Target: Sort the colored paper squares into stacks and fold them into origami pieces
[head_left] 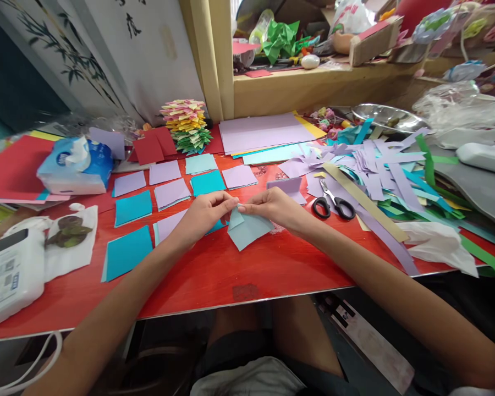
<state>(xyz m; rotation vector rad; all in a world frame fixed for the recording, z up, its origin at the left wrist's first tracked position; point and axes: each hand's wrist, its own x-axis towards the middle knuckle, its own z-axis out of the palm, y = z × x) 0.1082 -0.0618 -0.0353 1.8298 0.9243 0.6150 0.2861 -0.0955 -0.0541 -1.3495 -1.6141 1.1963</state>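
Note:
A pale blue-green paper square [249,232], partly folded at its upper left, hangs between my two hands over the red table [190,291]. My left hand [208,212] pinches its top corner between thumb and fingers. Close beside it, my right hand [272,208] grips the upper edge, thumb on top. Left of and behind the hands lie rows of small square paper stacks, among them a teal stack [130,250] and a lilac stack [172,193]. A folded lilac piece [286,190] rests just behind my right hand.
Black-handled scissors [334,203] and a heap of paper strips [371,170] lie to the right. A tissue box [76,168] and a white device [12,275] are at the left. Behind the squares stands a folded-paper tower [185,126], beside large lilac sheets [264,133].

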